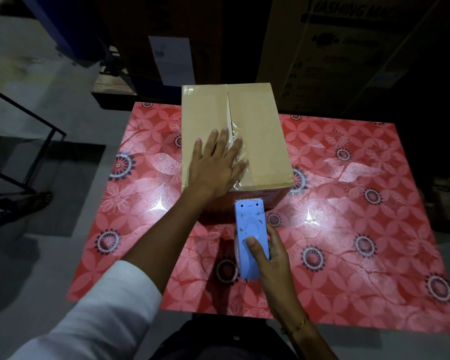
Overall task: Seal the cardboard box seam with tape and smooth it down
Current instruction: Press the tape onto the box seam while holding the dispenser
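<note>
A: On the bench [348, 229], with its red flowered cover, where does the work stand?

B: The cardboard box [257, 141] sits at the far middle of the bench. Clear tape [238, 149] covers the near half of its seam [228, 110] and wraps over the near edge; the far half looks bare, the flaps slightly apart.

A: And your hands?

B: My left hand [216, 167] lies flat, fingers spread, pressing the tape onto the lid; it grips nothing. My right hand [270, 258] is closed around the blue tape dispenser [250, 235], thumb on top, held just before the box's near face.

A: What remains?

B: As I judge it, taping the far stretch of seam, then smoothing the whole run.
</note>
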`<move>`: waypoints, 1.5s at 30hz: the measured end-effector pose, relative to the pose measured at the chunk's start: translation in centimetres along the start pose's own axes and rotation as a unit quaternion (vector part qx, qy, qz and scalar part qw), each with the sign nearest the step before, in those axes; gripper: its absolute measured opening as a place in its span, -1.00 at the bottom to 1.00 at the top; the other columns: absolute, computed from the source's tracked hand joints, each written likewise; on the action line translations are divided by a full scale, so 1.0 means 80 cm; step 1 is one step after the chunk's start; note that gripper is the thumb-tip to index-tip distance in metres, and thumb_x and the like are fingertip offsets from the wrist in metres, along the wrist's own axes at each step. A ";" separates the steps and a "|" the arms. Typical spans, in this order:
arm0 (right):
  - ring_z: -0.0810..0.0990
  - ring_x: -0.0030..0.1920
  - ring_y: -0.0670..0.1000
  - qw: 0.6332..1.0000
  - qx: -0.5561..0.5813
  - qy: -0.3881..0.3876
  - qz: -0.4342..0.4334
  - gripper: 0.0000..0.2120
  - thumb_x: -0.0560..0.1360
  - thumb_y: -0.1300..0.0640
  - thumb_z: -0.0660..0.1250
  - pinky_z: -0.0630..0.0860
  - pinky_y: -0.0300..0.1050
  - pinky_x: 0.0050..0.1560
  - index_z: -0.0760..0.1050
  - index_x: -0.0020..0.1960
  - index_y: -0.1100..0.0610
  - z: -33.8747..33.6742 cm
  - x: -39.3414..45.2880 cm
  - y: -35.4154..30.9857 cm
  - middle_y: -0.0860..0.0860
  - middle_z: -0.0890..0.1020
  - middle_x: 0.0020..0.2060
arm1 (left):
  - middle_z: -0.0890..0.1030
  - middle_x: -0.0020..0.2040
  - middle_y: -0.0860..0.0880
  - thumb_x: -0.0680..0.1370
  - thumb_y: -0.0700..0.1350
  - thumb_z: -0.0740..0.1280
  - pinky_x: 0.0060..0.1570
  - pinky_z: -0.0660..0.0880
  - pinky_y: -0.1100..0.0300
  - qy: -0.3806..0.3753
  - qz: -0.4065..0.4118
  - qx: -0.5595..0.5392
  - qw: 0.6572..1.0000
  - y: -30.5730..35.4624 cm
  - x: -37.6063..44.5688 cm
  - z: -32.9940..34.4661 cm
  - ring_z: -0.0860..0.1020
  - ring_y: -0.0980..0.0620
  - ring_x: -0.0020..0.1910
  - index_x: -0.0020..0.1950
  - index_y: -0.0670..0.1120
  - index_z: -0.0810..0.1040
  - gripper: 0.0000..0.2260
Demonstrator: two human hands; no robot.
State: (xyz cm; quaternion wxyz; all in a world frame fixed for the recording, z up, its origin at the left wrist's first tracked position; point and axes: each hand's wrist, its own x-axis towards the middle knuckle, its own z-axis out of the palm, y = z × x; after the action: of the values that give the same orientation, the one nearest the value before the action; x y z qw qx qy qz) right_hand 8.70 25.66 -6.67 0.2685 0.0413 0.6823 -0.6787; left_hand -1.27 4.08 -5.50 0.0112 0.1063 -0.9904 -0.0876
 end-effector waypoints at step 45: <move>0.70 0.06 -0.07 0.996 -0.083 0.024 -0.015 -0.76 0.59 0.00 0.37 0.58 -0.15 0.04 0.58 0.23 0.01 0.004 0.027 0.001 -0.08 0.73 0.07 | -0.11 0.59 -0.06 0.64 0.23 -0.12 0.46 -0.18 -0.17 0.008 0.001 0.002 1.000 0.001 -0.003 0.000 -0.16 -0.06 0.54 0.55 0.10 -0.09 -0.49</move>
State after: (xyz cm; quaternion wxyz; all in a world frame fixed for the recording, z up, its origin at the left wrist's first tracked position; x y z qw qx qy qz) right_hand 6.99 24.74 -7.61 0.2443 0.0245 0.7429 -0.6228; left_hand -1.06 4.25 -5.51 0.0184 0.1060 -0.9906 -0.0845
